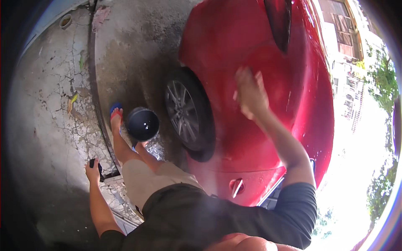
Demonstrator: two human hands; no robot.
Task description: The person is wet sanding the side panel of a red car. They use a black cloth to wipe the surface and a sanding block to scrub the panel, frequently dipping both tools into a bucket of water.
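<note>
My right hand is at the red car, over the panel beyond the front wheel. Its fingers look stretched out and apart, a little blurred, and I see nothing in them. Whether the palm touches the paint I cannot tell. Low on my left side, my left hand is closed around a small black object, whose kind is mostly hidden by the fingers. A round black bucket stands by my feet, with bright glints inside it.
A car wheel with grey spokes is just right of the bucket. The concrete around it is wet. Along the left runs cracked paving behind a dark edge strip. A small pot stands far left. The car's door handle is near me.
</note>
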